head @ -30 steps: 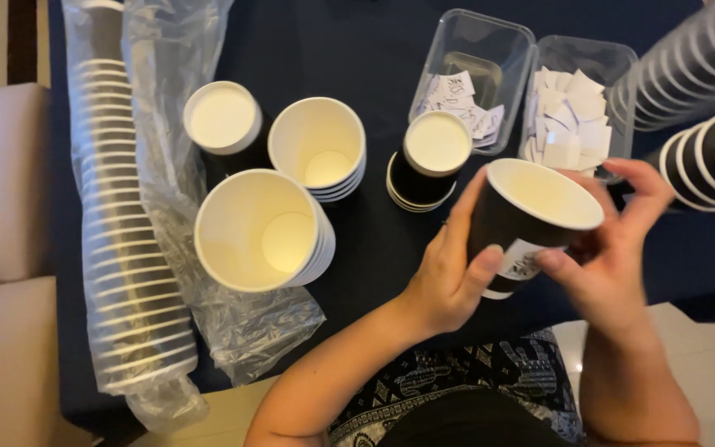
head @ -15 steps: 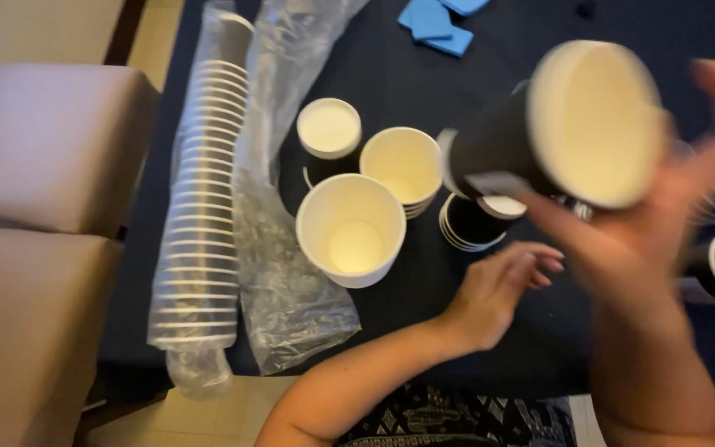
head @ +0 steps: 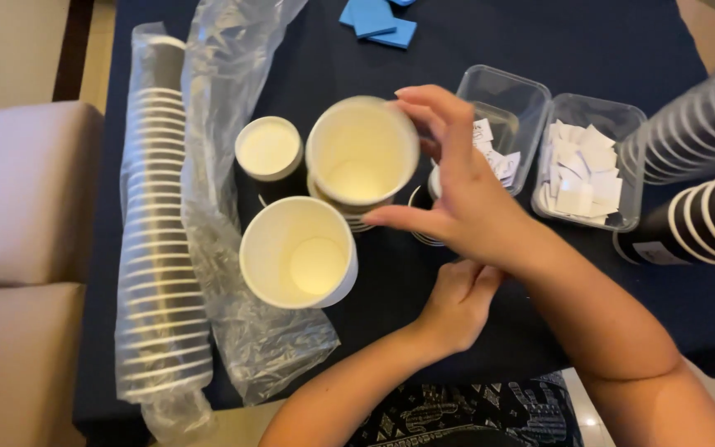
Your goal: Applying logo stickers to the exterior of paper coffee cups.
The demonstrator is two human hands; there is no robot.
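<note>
My right hand (head: pixel 465 194) reaches across the dark table and grips a black paper cup with a cream inside (head: pixel 362 153) by its rim and side. That cup sits on top of a short stack of upright cups. My left hand (head: pixel 457 302) rests on the tablecloth just below my right wrist; its fingers are loosely bent and hold nothing. In front of the held cup stands another upright cup stack (head: pixel 298 252). An upside-down black cup (head: pixel 268 149) is to its left. My right hand hides most of a low black cup stack (head: pixel 420 238).
Two clear plastic boxes (head: pixel 523 99) (head: pixel 622 132) with small white paper labels stand at the right. Long rows of black cups (head: pixel 705 124) lie on their sides at the far right. A sleeved cup stack (head: pixel 159 223) and an empty plastic sleeve (head: pixel 233 165) lie at the left, blue pads (head: pixel 378 18) at the back.
My right hand has carried the black cup from in front of me over to the middle stack and set it upright there. My left hand let go and dropped to the table.
</note>
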